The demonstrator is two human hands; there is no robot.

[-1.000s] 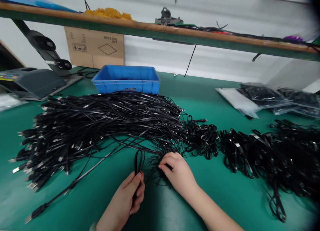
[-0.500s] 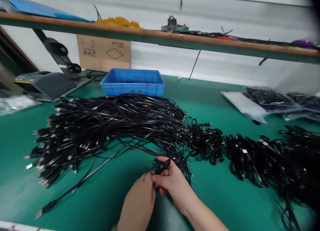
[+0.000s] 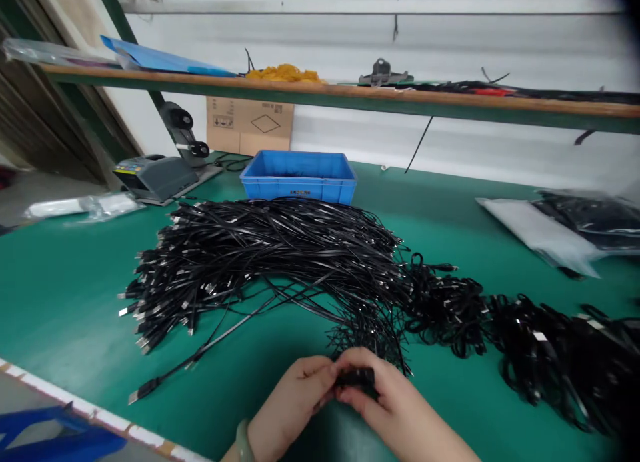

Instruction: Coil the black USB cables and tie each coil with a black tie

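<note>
My left hand [image 3: 293, 402] and my right hand [image 3: 395, 409] meet at the near edge of the green table [image 3: 65, 295], fingers closed together on a small folded black cable [image 3: 356, 378]. Just beyond them lies a big heap of loose black cables [image 3: 270, 255] with metal plugs pointing left. One single cable [image 3: 200, 349] trails from the heap toward the front left edge. A row of coiled black cable bundles [image 3: 525, 335] stretches to the right of my hands.
A blue plastic bin [image 3: 299, 175] stands behind the heap. A grey machine [image 3: 155, 175] and a cardboard box [image 3: 249, 125] sit at the back left, under a wooden shelf [image 3: 350, 95]. Clear bags with cables [image 3: 560, 229] lie at the back right. A plastic bag [image 3: 95, 205] lies far left.
My hands have come together: the left held a cable loop alone, the right reached into the heap, and now both grip the folded cable. The view has swung left.
</note>
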